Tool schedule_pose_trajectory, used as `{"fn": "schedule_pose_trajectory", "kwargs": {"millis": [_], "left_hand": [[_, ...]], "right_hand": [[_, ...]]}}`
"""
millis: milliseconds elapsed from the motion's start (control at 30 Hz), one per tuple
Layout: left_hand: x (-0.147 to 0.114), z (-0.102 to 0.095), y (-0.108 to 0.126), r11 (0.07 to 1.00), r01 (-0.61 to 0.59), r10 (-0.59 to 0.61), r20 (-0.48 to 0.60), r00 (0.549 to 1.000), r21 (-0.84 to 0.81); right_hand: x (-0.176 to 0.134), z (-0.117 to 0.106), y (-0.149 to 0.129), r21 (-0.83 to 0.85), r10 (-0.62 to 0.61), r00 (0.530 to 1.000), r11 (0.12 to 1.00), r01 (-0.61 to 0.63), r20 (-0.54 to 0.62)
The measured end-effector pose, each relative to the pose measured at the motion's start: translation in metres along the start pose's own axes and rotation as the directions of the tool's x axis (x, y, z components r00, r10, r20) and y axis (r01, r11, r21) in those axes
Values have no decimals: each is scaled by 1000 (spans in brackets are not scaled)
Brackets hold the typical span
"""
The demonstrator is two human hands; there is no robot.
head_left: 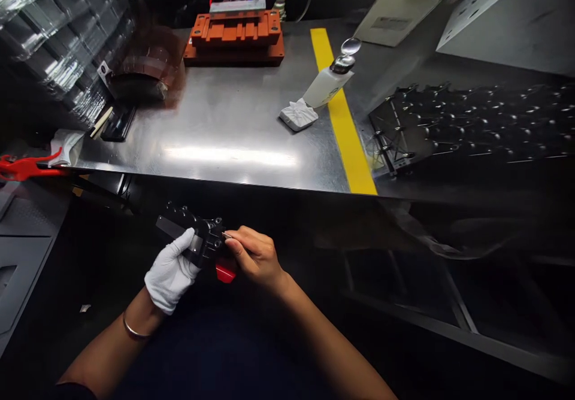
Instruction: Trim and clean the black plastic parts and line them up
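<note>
Black and knobbly, the small part [193, 232] is sitting in the person's left hand [171, 274], below the near edge of the tabletop [233, 130] and in front of the body. That left hand is wearing a white glove, and its fingers [185, 244] are curling round the part's underside, gripping it firmly. The bare right hand [254, 256] is pressing in from the other side, thumb and forefinger pinching shut on a thin metal pin [227, 235] at the part's end. A red piece [224, 271] is showing just beneath the two hands, touching or very close to the part; I cannot tell which.

My read is that the part is stiff and fairly light, with plenty of bumps and edges to grip, so the body is the place to hold it. The pin looks slender and could bend, so it is calling for a gentle pinch.

Up on the tabletop, brushed steel is glaring under the lamps, with a yellow stripe [344, 118] running across it. An orange block [234, 38] is standing at the far side, a white bottle [327, 85] is leaning over a folded cloth [299, 114], and a dark tray of small pieces [471, 124] is lying to the right. Clear plastic trays [58, 35] are stacking up at the left in a dim room.
</note>
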State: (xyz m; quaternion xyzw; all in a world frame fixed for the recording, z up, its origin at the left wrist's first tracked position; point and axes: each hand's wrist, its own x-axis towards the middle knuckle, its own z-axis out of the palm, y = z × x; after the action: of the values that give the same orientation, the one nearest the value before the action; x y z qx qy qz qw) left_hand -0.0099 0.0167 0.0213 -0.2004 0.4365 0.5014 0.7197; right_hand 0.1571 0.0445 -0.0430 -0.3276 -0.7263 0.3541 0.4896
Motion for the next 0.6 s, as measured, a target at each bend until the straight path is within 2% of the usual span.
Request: {"fn": "schedule_pose_trajectory", "kwargs": {"millis": [200, 300, 400, 600], "left_hand": [[2, -4, 0, 1000, 10, -12, 64, 998, 20], [4, -6, -1, 999, 9, -11, 48, 999, 50], [4, -7, -3, 997, -3, 1, 25, 1000, 75], [8, -10, 0, 989, -81, 80, 12, 997, 122]], "right_hand": [[3, -5, 3, -13, 27, 996, 1000, -26, 87], [5, -7, 8, -6, 11, 992, 1000, -10, 129], [2, -5, 14, 1, 7, 998, 1000, -7, 64], [-9, 14, 14, 1, 150, 987, 989, -150, -60]]}}
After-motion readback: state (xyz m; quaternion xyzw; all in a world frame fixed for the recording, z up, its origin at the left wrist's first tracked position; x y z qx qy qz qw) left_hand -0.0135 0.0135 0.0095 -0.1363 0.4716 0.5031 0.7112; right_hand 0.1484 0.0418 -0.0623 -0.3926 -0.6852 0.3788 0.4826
